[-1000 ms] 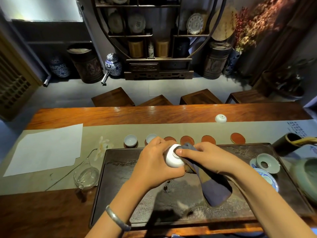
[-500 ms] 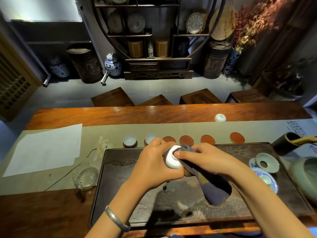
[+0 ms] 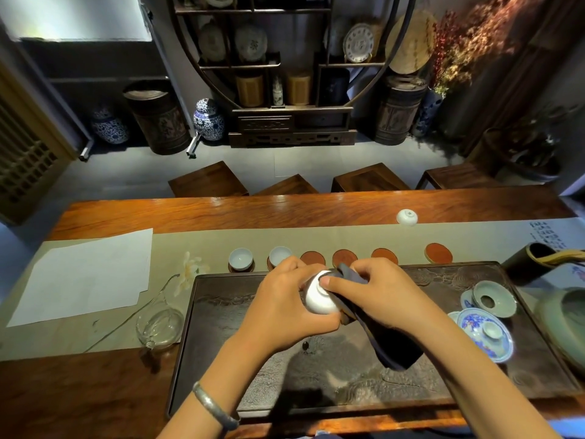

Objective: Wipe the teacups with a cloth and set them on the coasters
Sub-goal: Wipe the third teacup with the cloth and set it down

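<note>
We hold the teacup over the tea tray, left hand curled round it, right hand pinching the dark cloth against its rim. We should turn it slowly under steady thumb pressure, then set it on the nearest bare coaster, right of the two filled ones.
</note>
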